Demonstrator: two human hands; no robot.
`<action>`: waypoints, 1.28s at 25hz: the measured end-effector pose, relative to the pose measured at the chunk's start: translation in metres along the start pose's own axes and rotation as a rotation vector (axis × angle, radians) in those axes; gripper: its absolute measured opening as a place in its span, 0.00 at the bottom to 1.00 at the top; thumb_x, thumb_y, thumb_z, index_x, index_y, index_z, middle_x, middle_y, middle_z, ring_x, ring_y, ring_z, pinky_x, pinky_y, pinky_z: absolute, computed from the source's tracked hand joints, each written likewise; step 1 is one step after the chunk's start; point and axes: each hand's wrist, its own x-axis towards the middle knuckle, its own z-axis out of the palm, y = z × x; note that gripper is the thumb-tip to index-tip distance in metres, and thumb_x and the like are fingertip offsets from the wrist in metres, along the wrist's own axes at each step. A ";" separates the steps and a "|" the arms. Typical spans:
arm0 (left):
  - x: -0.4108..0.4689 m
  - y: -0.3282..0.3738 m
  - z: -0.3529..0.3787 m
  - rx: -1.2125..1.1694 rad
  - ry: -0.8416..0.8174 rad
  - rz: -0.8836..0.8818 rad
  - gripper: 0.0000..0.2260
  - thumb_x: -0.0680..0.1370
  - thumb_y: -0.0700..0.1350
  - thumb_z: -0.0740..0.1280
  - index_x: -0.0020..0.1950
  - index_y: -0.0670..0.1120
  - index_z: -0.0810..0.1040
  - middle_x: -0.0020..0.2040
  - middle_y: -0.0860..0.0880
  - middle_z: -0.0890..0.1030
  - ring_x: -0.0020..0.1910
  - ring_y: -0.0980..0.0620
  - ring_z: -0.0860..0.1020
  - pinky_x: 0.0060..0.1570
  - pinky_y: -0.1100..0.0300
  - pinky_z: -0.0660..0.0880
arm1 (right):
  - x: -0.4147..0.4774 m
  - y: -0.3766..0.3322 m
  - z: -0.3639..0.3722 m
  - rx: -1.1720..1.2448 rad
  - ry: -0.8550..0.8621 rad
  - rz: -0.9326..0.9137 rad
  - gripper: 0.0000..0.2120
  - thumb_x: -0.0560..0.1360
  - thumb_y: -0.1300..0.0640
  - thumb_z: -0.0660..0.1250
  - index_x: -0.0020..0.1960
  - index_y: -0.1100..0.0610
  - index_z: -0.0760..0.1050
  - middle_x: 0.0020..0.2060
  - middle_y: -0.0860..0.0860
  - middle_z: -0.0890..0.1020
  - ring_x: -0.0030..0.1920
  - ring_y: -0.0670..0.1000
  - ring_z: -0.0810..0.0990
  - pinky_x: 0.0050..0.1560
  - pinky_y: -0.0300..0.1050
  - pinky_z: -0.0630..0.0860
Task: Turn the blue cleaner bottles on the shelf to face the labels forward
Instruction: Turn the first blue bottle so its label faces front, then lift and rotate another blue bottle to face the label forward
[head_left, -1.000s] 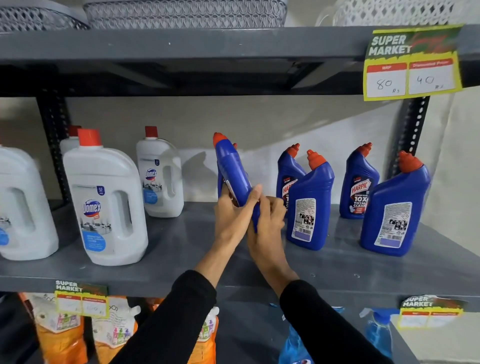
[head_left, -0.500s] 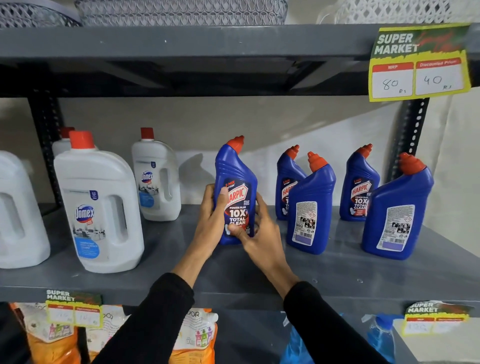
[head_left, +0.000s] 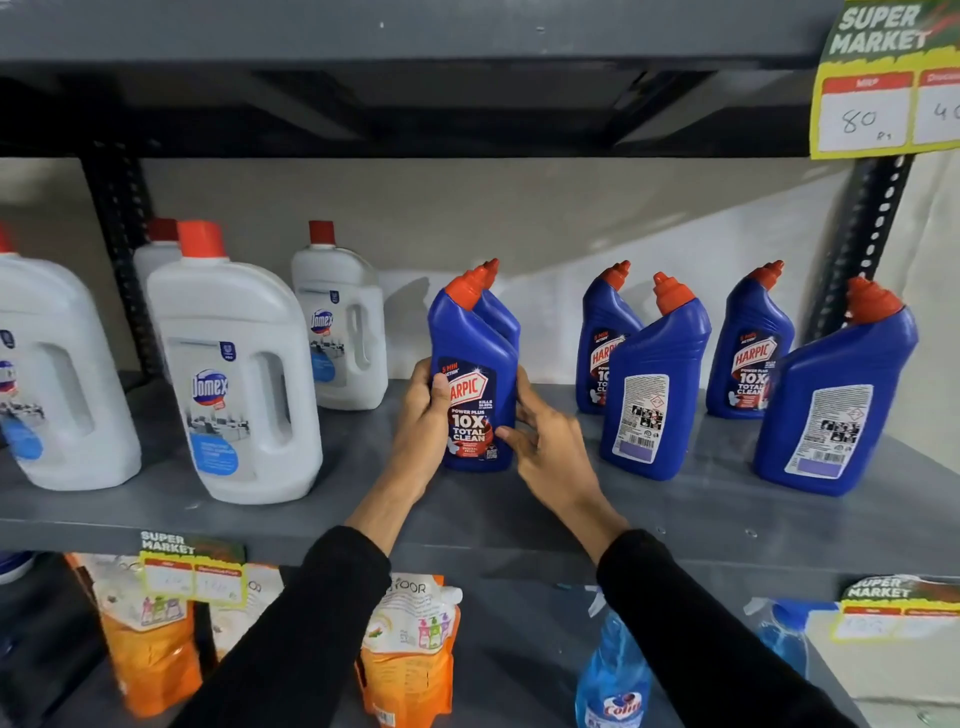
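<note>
I am working with a single head-worn wide-angle view, so nothing is being shared with a second camera. It is looking forward and slightly down, straight at the middle grey shelf (head_left: 675, 509) from close range. The underside of the upper shelf (head_left: 415, 104) is filling the top of the frame, the lower shelf (head_left: 519, 649) is showing along the bottom, and both black sleeves (head_left: 322, 623) are entering from below.

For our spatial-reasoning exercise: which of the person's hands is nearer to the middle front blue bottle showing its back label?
Right. The right hand lies between the held Harpic bottle and the back-label bottle, not touching the latter. The left hand is on the held bottle's far side.
</note>
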 end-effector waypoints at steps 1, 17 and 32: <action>-0.002 0.000 0.001 0.013 -0.014 -0.010 0.10 0.83 0.51 0.56 0.63 0.52 0.71 0.51 0.55 0.82 0.45 0.63 0.82 0.38 0.69 0.78 | 0.000 0.001 -0.001 -0.013 -0.011 0.011 0.35 0.77 0.65 0.66 0.78 0.51 0.54 0.61 0.51 0.79 0.55 0.38 0.77 0.50 0.25 0.73; -0.039 0.048 0.044 0.318 0.197 0.637 0.17 0.80 0.44 0.63 0.68 0.41 0.68 0.63 0.41 0.69 0.63 0.48 0.70 0.63 0.53 0.68 | -0.039 -0.025 -0.050 -0.099 0.454 -0.034 0.27 0.74 0.64 0.70 0.70 0.51 0.69 0.57 0.46 0.79 0.55 0.45 0.78 0.55 0.40 0.78; -0.037 0.032 0.181 -0.035 -0.096 -0.310 0.16 0.81 0.41 0.62 0.70 0.42 0.72 0.64 0.42 0.79 0.57 0.47 0.80 0.55 0.54 0.76 | -0.055 0.031 -0.128 -0.057 0.317 0.340 0.17 0.76 0.59 0.68 0.63 0.59 0.70 0.60 0.55 0.80 0.52 0.47 0.79 0.48 0.37 0.74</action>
